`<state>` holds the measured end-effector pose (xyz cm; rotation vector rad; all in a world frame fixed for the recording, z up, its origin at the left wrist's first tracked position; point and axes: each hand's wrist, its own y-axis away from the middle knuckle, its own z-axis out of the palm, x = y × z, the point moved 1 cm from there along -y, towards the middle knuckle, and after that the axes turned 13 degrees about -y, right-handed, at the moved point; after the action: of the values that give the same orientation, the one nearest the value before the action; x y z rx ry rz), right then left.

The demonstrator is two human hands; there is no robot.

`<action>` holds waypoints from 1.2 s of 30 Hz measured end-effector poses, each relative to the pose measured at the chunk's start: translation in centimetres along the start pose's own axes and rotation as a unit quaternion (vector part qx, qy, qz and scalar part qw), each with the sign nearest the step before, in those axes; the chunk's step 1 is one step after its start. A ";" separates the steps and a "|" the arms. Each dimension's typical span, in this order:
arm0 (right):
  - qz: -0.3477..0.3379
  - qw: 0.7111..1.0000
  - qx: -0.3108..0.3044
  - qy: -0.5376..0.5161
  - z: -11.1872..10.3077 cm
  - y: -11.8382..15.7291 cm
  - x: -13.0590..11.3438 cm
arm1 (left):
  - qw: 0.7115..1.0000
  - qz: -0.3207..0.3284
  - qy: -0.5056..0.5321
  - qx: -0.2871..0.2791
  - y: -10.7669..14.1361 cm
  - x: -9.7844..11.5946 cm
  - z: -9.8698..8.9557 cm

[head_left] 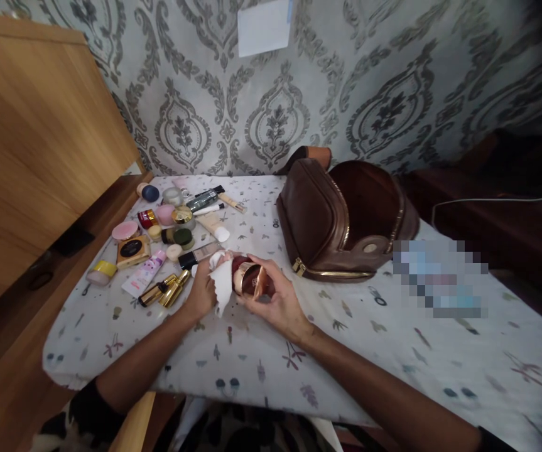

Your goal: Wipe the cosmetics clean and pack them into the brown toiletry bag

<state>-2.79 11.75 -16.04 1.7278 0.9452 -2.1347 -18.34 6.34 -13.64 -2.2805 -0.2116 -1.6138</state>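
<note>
My right hand [282, 304] grips a round, shiny copper-and-brown cosmetic jar [252, 280] over the front of the table. A white tissue [224, 285] is pinched in my left hand [202, 289], against the jar's left side. Just left of my left hand lie gold lipstick tubes [175, 288], a pink-and-white squeeze tube [144, 274] and a foundation bottle [200, 254]. Behind my right hand stands a brown leather bag [311, 213], unzipped, its dark inside showing. The jar's far side is hidden by my fingers and the tissue.
Several jars, tubes and compacts, among them a black-and-gold compact [132, 250], crowd the patterned tablecloth [261, 370] at the left. A blurred patch [440, 279] covers something right of the bag. A wooden panel [44, 125] borders the left, and patterned wallpaper [275, 119] the back.
</note>
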 end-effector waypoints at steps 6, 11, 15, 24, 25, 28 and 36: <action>0.054 0.997 0.035 -0.051 0.0 0.1 0.6 | 0.995 0.055 -0.062 -0.057 0.8 0.1 0.4; 0.052 0.998 0.004 -0.040 0.1 0.1 0.3 | 0.995 0.066 -0.076 -0.014 0.8 0.3 0.0; 0.021 0.999 -0.026 -0.020 0.0 0.0 0.0 | 0.997 0.050 -0.059 -0.010 0.5 0.7 -0.1; 0.034 0.999 -0.006 -0.023 0.1 -0.3 0.0 | 0.998 0.030 -0.046 -0.011 0.5 0.6 0.1; 0.043 0.999 0.005 -0.030 0.2 -0.3 0.2 | 0.997 0.032 -0.059 -0.027 0.7 0.5 0.2; 0.060 0.996 0.023 -0.064 0.1 -0.2 0.8 | 0.991 0.063 -0.111 -0.047 1.2 0.4 0.4; 0.108 0.987 -0.026 -0.117 0.4 0.5 1.0 | 1.000 0.021 -0.023 0.001 0.4 0.0 0.3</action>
<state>-3.11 11.35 -17.07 1.4425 0.7102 -2.0921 -17.93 6.07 -13.85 -2.3070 -0.1756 -1.5424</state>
